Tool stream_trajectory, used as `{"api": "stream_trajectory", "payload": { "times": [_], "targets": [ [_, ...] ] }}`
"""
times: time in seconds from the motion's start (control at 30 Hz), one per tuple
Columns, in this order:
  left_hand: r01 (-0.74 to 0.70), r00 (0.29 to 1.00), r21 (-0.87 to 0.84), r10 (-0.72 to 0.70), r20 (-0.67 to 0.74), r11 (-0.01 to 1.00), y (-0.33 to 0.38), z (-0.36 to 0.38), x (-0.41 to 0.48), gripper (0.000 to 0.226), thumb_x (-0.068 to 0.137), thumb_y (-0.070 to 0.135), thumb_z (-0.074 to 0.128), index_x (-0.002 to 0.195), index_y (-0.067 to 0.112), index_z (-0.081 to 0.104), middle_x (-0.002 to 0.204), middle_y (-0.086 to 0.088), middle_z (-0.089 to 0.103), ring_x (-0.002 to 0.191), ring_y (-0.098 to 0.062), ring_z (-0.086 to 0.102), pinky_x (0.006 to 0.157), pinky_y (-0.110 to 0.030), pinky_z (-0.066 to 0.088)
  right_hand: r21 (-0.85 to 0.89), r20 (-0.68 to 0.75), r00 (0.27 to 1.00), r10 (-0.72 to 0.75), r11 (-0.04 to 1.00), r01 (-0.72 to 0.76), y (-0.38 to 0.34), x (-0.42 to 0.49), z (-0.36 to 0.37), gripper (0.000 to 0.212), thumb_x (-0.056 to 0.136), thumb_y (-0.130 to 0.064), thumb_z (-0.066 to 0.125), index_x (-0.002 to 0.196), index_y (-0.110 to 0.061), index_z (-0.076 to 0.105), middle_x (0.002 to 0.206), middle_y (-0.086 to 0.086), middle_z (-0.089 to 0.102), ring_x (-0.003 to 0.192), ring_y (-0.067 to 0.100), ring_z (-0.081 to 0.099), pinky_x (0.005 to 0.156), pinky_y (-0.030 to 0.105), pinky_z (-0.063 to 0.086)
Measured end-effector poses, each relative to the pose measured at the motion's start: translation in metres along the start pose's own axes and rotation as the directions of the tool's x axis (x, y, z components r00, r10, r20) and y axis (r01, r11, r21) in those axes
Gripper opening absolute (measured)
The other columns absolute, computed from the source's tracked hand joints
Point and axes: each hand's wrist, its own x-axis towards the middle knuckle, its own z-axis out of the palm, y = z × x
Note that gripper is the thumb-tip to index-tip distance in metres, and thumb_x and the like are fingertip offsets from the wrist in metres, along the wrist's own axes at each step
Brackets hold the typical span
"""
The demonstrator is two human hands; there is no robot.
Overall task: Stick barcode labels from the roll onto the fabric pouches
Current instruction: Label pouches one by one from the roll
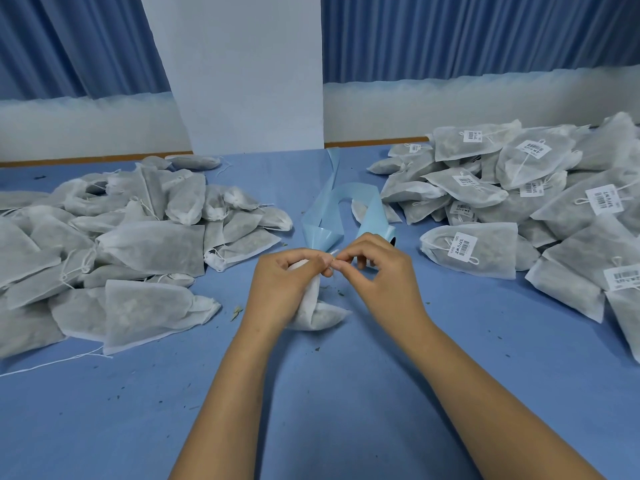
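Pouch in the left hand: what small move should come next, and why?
Probably lay the white piece, seemingly a label, pinched by the right hand onto the pouch and press it flat. The left hand grips that pouch, which shows no barcode, unlike the labelled pile on the right.

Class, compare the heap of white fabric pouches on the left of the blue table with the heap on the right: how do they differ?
The right heap of white fabric pouches carries white barcode labels; the left heap shows none. The right heap stacks higher; the left lies flatter. Both are filled drawstring pouches on the blue table.
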Motion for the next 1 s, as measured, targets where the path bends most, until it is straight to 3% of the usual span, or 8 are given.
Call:
{"api": "stream_trajectory", "payload": {
  "times": [0.13, 0.37, 0.47, 0.57, 0.67, 0.77, 0.87, 1.0],
  "targets": [
    [0.021, 1.0, 0.006, -0.021, -0.019, 1.0, 0.001, 0.002, 0.0, 0.018, 0.085, 0.011, 0.069, 0.07, 0.015, 0.077, 0.062, 0.011, 0.068, 0.057, 0.009, 0.054, 0.055, -0.002, 0.037, 0.0, -0.003, 0.997, 0.076, 0.997, -0.076, 0.003, 0.001, -0.002, 0.009, 0.08, -0.002, 0.072, 0.072, -0.006, 0.071, 0.067, 0.002, 0.061, 0.063, 0.016, 0.049, 0.066, 0.013, 0.035],
    [-0.024, 0.999, 0.087, 0.027, -0.026, 0.996, -0.001, 0.006, -0.001, 0.023, 0.085, 0.012, 0.071, 0.067, 0.025, 0.076, 0.061, 0.011, 0.069, 0.053, 0.007, 0.055, 0.052, -0.002, 0.035, -0.014, -0.009, 0.988, 0.157, 0.987, -0.157, 0.008, 0.002, 0.0, 0.015, 0.077, -0.002, 0.072, 0.068, -0.013, 0.073, 0.06, -0.013, 0.055, 0.06, 0.012, 0.049, 0.061, 0.012, 0.036],
    [-0.041, 0.999, 0.102, 0.044, -0.023, 0.994, -0.001, 0.006, -0.002, 0.027, 0.085, 0.012, 0.07, 0.064, 0.027, 0.074, 0.061, 0.011, 0.069, 0.053, 0.007, 0.055, 0.052, -0.002, 0.035, -0.049, -0.036, 0.992, 0.118, 0.992, -0.119, 0.008, 0.001, 0.0, 0.015, 0.076, -0.001, 0.073, 0.068, -0.013, 0.073, 0.06, -0.009, 0.057, 0.059, 0.014, 0.051, 0.062, 0.017, 0.039],
    [-0.035, 0.999, 0.11, 0.038, -0.024, 0.993, -0.001, 0.005, -0.002, 0.028, 0.085, 0.011, 0.07, 0.063, 0.028, 0.074, 0.061, 0.012, 0.069, 0.052, 0.007, 0.055, 0.052, -0.002, 0.035, -0.184, -0.045, 0.999, -0.014, 0.983, 0.006, 0.008, 0.0, -0.001, 0.013, 0.076, -0.003, 0.074, 0.066, -0.008, 0.069, 0.062, 0.0, 0.06, 0.058, 0.018, 0.052, 0.068, 0.028, 0.042],
    [-0.021, 0.999, 0.123, 0.024, -0.025, 0.992, -0.001, 0.005, -0.001, 0.026, 0.085, 0.013, 0.071, 0.063, 0.028, 0.074, 0.061, 0.013, 0.069, 0.051, 0.008, 0.054, 0.051, -0.002, 0.034, -0.256, -0.016, 0.997, -0.078, 0.964, 0.072, 0.007, 0.001, -0.003, 0.011, 0.077, -0.003, 0.074, 0.067, -0.005, 0.069, 0.064, 0.003, 0.061, 0.057, 0.019, 0.052, 0.068, 0.03, 0.042],
    [0.005, 0.999, 0.104, -0.001, -0.036, 0.995, -0.001, 0.002, 0.0, 0.021, 0.085, 0.019, 0.073, 0.065, 0.026, 0.074, 0.063, 0.014, 0.07, 0.053, 0.008, 0.052, 0.051, -0.003, 0.034, -0.084, -0.026, 0.996, 0.089, 0.992, -0.091, 0.005, 0.005, -0.007, 0.014, 0.08, 0.0, 0.069, 0.068, -0.006, 0.066, 0.067, 0.001, 0.06, 0.061, 0.01, 0.05, 0.066, 0.019, 0.04],
    [0.064, 0.998, 0.104, -0.062, -0.026, 0.993, -0.001, -0.007, 0.003, 0.016, 0.085, 0.022, 0.072, 0.07, 0.022, 0.076, 0.063, 0.015, 0.069, 0.05, 0.008, 0.049, 0.049, -0.003, 0.033, 0.191, -0.088, 0.926, 0.367, 0.919, -0.346, 0.008, 0.014, -0.018, 0.023, 0.083, 0.001, 0.063, 0.068, -0.015, 0.064, 0.069, -0.004, 0.063, 0.061, 0.003, 0.051, 0.063, 0.013, 0.041],
    [0.141, 0.972, 0.165, -0.168, 0.163, 0.976, -0.001, -0.015, 0.003, 0.012, 0.085, 0.029, 0.072, 0.076, 0.021, 0.077, 0.065, 0.007, 0.072, 0.053, 0.005, 0.056, 0.049, -0.005, 0.039, 0.144, -0.195, 0.855, 0.481, 0.876, -0.46, 0.019, 0.02, -0.024, 0.021, 0.085, -0.001, 0.061, 0.07, -0.015, 0.064, 0.065, -0.009, 0.06, 0.054, -0.001, 0.049, 0.058, 0.007, 0.037]
  ]
}}
